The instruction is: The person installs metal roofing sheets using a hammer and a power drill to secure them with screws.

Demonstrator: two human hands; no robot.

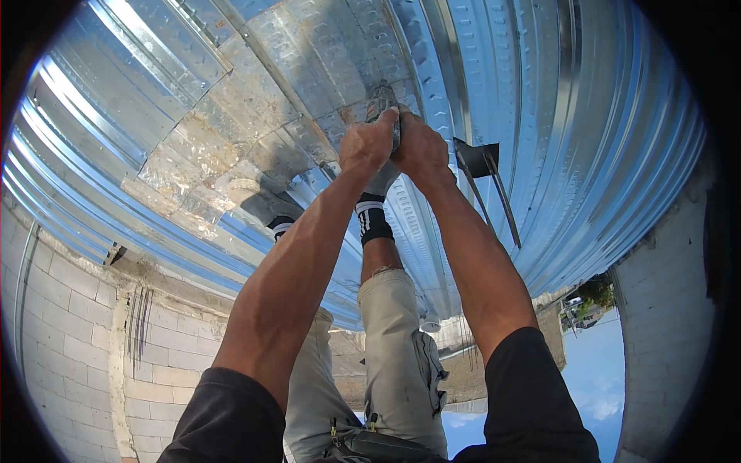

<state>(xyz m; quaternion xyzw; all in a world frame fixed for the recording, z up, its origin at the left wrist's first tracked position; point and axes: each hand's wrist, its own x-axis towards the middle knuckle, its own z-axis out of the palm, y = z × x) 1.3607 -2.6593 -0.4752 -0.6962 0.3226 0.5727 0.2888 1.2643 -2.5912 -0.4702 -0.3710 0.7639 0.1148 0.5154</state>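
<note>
Evidently, left hand (365, 147) and right hand (421, 145) are closed around a dark tool (382, 99). Right of the grip, ribbed metal sheeting (552, 147) extends openly beyond the edge of a black piece (484, 160).

Decking: ribbed, shiny metal (540, 116), spread around the black piece (485, 159)
Weathered panels (231, 127): flat, stained, left of the black piece
Dark rods (505, 202): two, slanting below the black piece

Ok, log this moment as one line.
left hand: gripping dark tool | right hand: on same tool | tool position: over metal sheeting | tool contact with sheeting: unclear
</note>
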